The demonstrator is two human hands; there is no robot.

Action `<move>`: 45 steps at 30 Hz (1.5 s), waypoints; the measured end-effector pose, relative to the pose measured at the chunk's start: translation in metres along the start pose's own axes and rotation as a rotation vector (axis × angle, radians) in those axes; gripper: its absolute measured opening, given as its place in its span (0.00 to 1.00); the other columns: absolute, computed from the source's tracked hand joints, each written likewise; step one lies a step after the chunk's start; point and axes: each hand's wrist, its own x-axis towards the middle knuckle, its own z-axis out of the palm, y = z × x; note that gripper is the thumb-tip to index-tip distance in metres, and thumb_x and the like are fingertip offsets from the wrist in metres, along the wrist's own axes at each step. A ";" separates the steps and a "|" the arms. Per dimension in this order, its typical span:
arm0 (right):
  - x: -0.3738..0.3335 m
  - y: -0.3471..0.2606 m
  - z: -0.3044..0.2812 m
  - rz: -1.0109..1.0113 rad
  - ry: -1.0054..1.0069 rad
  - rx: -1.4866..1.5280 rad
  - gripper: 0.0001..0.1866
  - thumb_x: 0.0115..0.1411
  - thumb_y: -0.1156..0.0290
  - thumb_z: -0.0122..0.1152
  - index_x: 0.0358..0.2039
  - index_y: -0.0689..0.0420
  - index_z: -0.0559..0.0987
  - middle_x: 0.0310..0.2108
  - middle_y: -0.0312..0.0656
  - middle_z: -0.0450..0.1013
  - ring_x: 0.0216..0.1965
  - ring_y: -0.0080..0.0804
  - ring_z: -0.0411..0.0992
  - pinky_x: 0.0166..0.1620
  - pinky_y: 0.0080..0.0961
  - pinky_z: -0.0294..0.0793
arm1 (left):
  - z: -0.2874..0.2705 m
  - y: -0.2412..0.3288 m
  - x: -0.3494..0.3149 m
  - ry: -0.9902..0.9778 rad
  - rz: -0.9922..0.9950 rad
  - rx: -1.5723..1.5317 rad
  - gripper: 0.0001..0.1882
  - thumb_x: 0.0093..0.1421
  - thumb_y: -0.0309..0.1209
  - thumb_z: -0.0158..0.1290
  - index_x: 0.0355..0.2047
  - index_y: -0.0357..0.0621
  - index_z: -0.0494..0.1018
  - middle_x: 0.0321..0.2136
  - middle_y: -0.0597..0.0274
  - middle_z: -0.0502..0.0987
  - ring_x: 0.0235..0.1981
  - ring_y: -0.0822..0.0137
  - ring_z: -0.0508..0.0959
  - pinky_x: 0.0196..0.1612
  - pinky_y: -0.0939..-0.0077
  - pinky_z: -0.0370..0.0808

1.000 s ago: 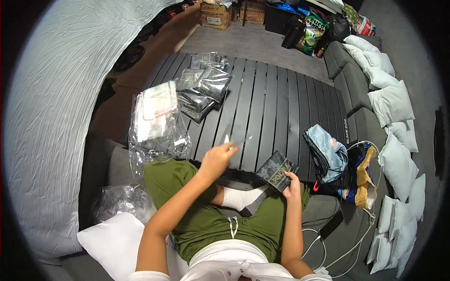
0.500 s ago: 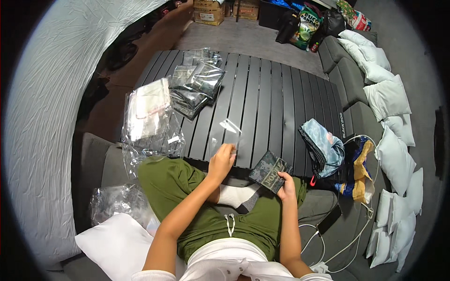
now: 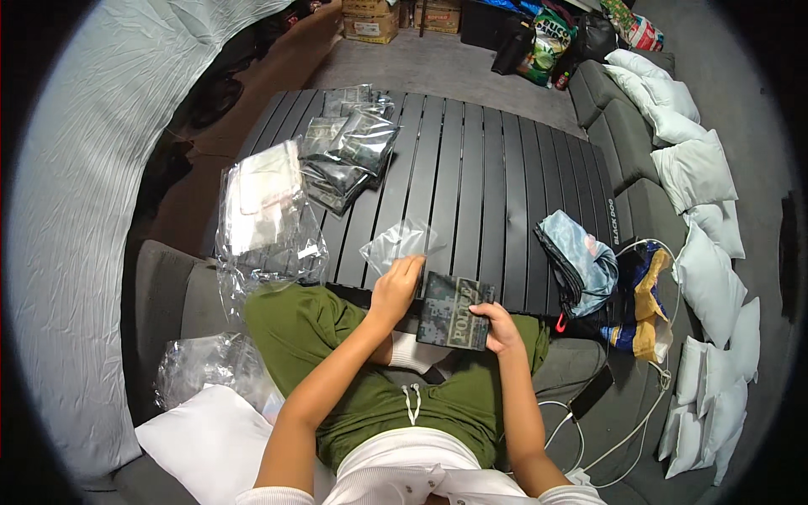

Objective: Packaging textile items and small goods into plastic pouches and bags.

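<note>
My left hand [image 3: 398,290] pinches the lower edge of a small clear plastic bag [image 3: 399,240] above the near edge of the dark slatted table [image 3: 480,185]. In my right hand [image 3: 498,326], a flat, square camouflage wallet [image 3: 455,310] is gripped by its right side, thumb on top. It has a lettered strip on its face and is held over my lap, close to my left fingers but apart from the bag. On the table's left lie several packed camouflage wallets [image 3: 349,151] in clear bags. Nearer me rests a stack of clear plastic bags [image 3: 268,198].
A folded blue patterned cloth [image 3: 576,261] sits at the table's right, beside a blue and gold package [image 3: 648,307]. White cables [image 3: 619,459] and a phone [image 3: 592,396] lie on the sofa. White pillows [image 3: 694,172] line the right side. Crumpled plastic [image 3: 215,370] is at my left.
The wallet has moved left toward my left hand and turned more upright. The bag in my left hand has spread wider and tilted.
</note>
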 end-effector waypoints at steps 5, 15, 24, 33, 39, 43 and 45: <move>0.015 -0.011 0.007 0.060 -0.029 -0.064 0.10 0.50 0.78 0.51 0.33 0.69 0.72 0.30 0.47 0.73 0.29 0.35 0.75 0.35 0.34 0.77 | 0.001 0.006 -0.002 -0.036 0.078 0.084 0.20 0.47 0.22 0.46 0.44 0.41 0.66 0.39 0.60 0.71 0.40 0.61 0.72 0.37 0.73 0.73; 0.024 -0.005 0.000 0.015 -0.099 0.262 0.16 0.54 0.74 0.45 0.43 0.68 0.68 0.40 0.51 0.71 0.39 0.41 0.73 0.44 0.39 0.73 | -0.010 0.021 -0.001 -0.175 0.214 0.266 0.27 0.49 0.25 0.44 0.52 0.42 0.61 0.48 0.61 0.68 0.42 0.64 0.72 0.38 0.78 0.73; 0.027 0.008 0.006 -0.041 -0.126 0.451 0.21 0.57 0.67 0.42 0.49 0.65 0.66 0.48 0.51 0.67 0.48 0.45 0.67 0.54 0.43 0.62 | -0.016 0.028 -0.004 -0.369 0.155 0.208 0.33 0.51 0.21 0.43 0.59 0.46 0.50 0.59 0.57 0.54 0.57 0.55 0.60 0.52 0.59 0.66; 0.040 0.043 0.033 -0.180 -0.180 0.686 0.22 0.58 0.66 0.41 0.53 0.59 0.64 0.52 0.46 0.65 0.52 0.41 0.64 0.57 0.40 0.58 | -0.026 0.048 0.005 -0.392 -0.024 0.201 0.32 0.53 0.23 0.42 0.60 0.50 0.49 0.61 0.61 0.50 0.59 0.45 0.52 0.50 0.38 0.59; 0.044 0.058 0.049 -0.287 -0.142 0.749 0.23 0.55 0.65 0.44 0.52 0.57 0.66 0.51 0.42 0.66 0.52 0.37 0.64 0.56 0.37 0.60 | -0.024 0.060 0.002 -0.331 0.018 0.376 0.31 0.53 0.27 0.44 0.59 0.50 0.53 0.61 0.64 0.49 0.61 0.49 0.49 0.52 0.32 0.50; 0.040 0.056 0.046 -0.293 -0.187 0.807 0.23 0.54 0.65 0.44 0.51 0.58 0.66 0.50 0.43 0.67 0.50 0.39 0.66 0.54 0.37 0.62 | -0.029 0.049 0.005 -0.263 0.181 0.382 0.31 0.52 0.26 0.45 0.58 0.50 0.55 0.61 0.63 0.49 0.61 0.50 0.49 0.55 0.36 0.47; 0.044 0.059 0.042 -0.303 -0.195 0.805 0.23 0.54 0.65 0.44 0.51 0.58 0.66 0.50 0.43 0.67 0.50 0.39 0.66 0.54 0.37 0.62 | -0.028 0.046 0.006 -0.274 0.191 0.295 0.31 0.52 0.25 0.45 0.58 0.49 0.55 0.61 0.62 0.50 0.61 0.51 0.49 0.56 0.38 0.48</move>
